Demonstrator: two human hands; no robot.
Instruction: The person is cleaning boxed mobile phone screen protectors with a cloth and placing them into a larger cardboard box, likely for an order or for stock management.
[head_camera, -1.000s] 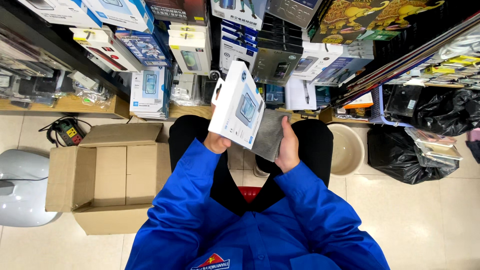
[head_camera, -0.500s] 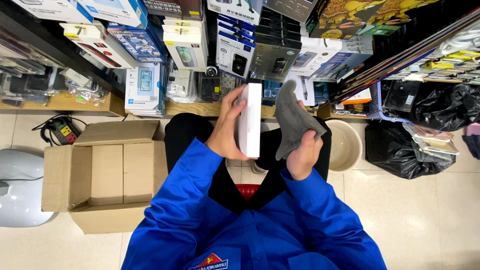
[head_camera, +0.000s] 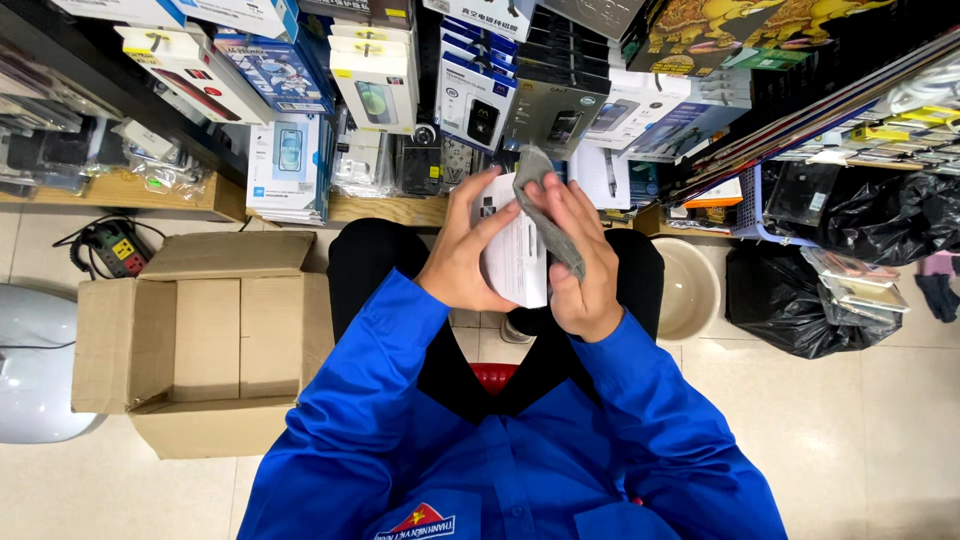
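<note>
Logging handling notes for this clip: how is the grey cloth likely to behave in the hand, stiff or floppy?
Probably floppy: the grey cloth bends and drapes over the white box under the right hand. Likely light, since fingers alone hold it. It seems unlikely to slip or roll. The box looks stiff; the left hand grips it flat.

Tiled floor (head_camera: 880, 440) carrying an open cardboard box (head_camera: 190, 340); right of it, beige basin (head_camera: 690, 290) and black bag (head_camera: 790, 300).

White flat box (head_camera: 518, 258) held upright, grey cloth (head_camera: 548, 212) draped against it.
</note>
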